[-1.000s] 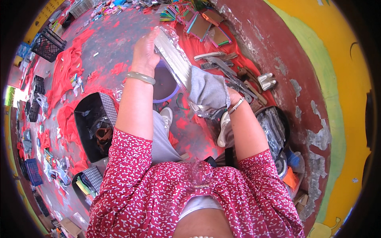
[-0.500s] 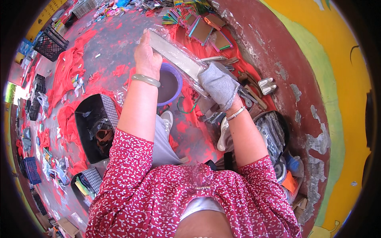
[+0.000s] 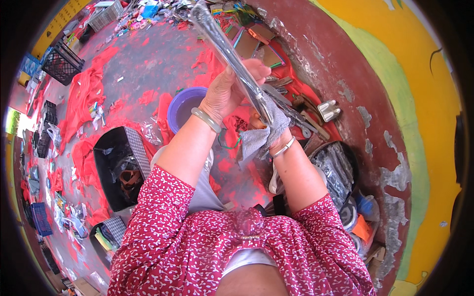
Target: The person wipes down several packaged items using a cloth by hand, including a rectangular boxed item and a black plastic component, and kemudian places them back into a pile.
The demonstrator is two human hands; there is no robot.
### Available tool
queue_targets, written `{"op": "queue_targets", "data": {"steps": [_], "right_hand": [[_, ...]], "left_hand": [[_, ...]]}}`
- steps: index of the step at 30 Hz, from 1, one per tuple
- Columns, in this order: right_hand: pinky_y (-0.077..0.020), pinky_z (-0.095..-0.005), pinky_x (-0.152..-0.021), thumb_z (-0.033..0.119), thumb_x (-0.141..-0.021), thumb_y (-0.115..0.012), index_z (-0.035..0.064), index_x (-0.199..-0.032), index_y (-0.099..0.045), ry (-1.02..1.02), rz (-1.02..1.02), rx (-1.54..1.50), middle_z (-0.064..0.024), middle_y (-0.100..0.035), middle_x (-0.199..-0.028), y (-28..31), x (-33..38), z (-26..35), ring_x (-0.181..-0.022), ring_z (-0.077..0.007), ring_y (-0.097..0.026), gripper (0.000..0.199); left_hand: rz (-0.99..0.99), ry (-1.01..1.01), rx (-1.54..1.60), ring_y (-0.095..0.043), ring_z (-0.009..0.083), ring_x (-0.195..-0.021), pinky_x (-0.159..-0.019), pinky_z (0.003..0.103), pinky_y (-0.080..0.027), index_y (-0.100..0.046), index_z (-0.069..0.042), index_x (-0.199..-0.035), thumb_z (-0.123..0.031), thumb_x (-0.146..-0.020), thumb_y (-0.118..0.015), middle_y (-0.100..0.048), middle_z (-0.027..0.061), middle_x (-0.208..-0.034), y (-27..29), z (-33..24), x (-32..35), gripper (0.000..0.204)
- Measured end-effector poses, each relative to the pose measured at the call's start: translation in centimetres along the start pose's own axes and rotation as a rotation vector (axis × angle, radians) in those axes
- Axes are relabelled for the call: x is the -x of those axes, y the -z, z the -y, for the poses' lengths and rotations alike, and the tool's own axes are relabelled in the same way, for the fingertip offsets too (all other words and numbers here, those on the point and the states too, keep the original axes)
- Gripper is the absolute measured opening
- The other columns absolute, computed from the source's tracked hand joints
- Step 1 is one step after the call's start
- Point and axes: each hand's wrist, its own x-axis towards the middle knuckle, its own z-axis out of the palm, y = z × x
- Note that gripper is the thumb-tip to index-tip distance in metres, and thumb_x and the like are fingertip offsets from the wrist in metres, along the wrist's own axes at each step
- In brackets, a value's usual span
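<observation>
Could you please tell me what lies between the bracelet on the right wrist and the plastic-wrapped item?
In the head view, the right hand and the grey cloth lie between the bracelet and the near end of the plastic-wrapped item.

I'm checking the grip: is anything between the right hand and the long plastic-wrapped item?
Yes: a grey cloth lies between much of the right hand and the near end of the plastic-wrapped item. Whether any skin touches the plastic is unclear.
</observation>
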Motion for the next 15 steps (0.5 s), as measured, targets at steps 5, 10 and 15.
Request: {"op": "queue_targets", "data": {"steps": [5, 10, 15], "right_hand": [[-0.0323, -0.0206, -0.03, 0.024, -0.087, -0.053, 0.0057, -0.097, -0.057, -0.042, -0.132, 0.301, -0.005, -0.057, -0.06, 0.8, -0.9, 0.6, -0.041, -0.0099, -0.05, 0.022], [-0.043, -0.0268, -0.042, 0.039, -0.088, -0.047, 0.0078, -0.098, -0.058, -0.032, -0.681, 0.464, -0.0046, -0.059, -0.065, -0.6, -1.6, 2.8, -0.053, -0.0149, -0.057, 0.035], [-0.045, -0.0382, -0.074, 0.052, -0.082, -0.048, 0.0058, -0.094, -0.056, 0.336, -0.472, 0.134, -0.0052, -0.059, -0.079, 1.3, -2.3, 4.6, -0.078, -0.0211, -0.056, 0.048]], "left_hand": [[-0.117, 0.036, 0.077, -0.06, 0.0259, -0.084, -0.082, 0.042, -0.047, -0.056, -0.005, -0.097, -0.043, -0.076, -0.066, -0.062, 0.0102, -0.086, 1.8, 0.3, 0.0, 0.043], [-0.496, -0.118, 0.043, -0.059, 0.0223, -0.08, -0.076, 0.039, -0.048, -0.056, -0.007, -0.097, -0.035, -0.078, -0.067, -0.06, 0.0073, -0.085, 2.4, -0.7, -0.8, 0.036], [-0.623, -0.101, -0.196, -0.057, 0.0174, -0.084, -0.075, 0.032, -0.047, -0.054, -0.001, -0.104, -0.03, -0.082, -0.064, -0.059, 0.0068, -0.091, 3.0, -0.8, -0.7, 0.038]]}}
